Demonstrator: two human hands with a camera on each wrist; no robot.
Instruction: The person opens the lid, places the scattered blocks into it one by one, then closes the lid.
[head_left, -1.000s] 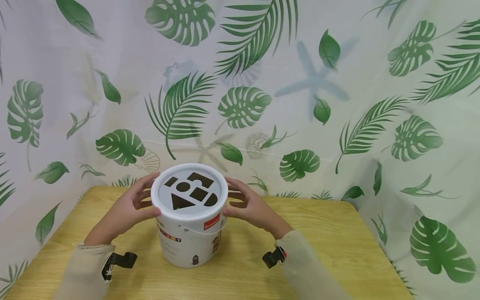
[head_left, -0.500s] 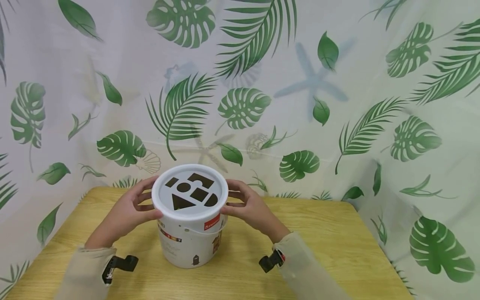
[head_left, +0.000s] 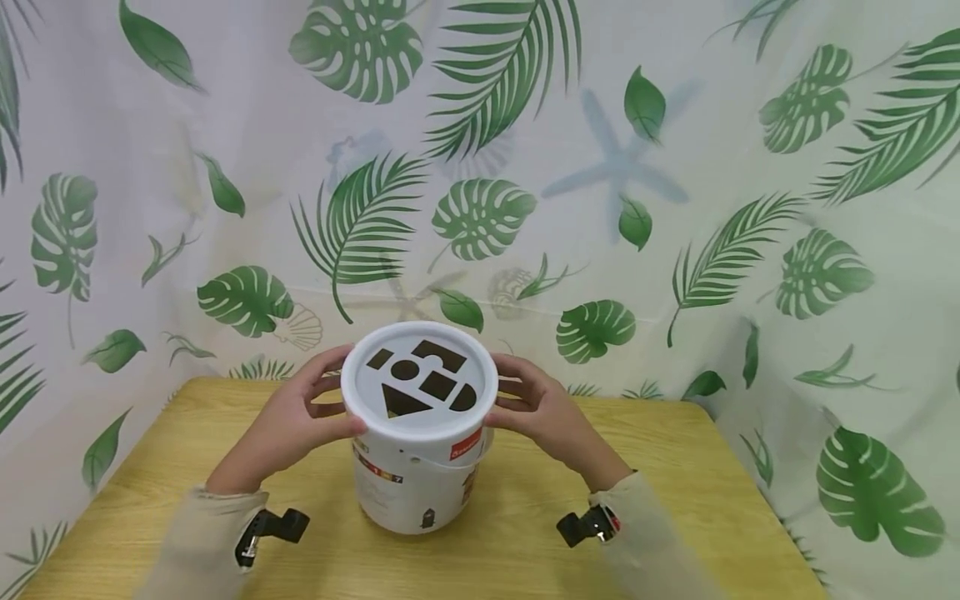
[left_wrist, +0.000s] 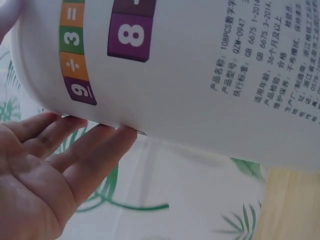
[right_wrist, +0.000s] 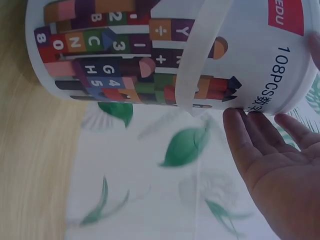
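A white bucket (head_left: pixel 408 492) with printed pictures stands upright between my hands in the head view. Its white lid (head_left: pixel 417 406) has several cut-out shapes, among them a triangle, a circle and squares. My left hand (head_left: pixel 303 412) grips the upper left side, thumb in front and fingers curving behind. On the opposite side my right hand (head_left: pixel 546 412) holds it the same way, just under the rim. The left wrist view shows fingertips (left_wrist: pixel 125 135) against the wall beside printed numbers. In the right wrist view a pale carrying handle (right_wrist: pixel 200 55) crosses pictures of lettered blocks.
The bucket is over a wood-grain table (head_left: pixel 637 500). Behind and beside the table hangs a white curtain (head_left: pixel 510 275) printed with green leaves. A black wrist camera (head_left: pixel 281 527) sits on the left sleeve, another black camera (head_left: pixel 581 525) on the right.
Both hands have shifted the bucket to the right over the table, mostly in the last half second. Their hold on its sides looks the same.
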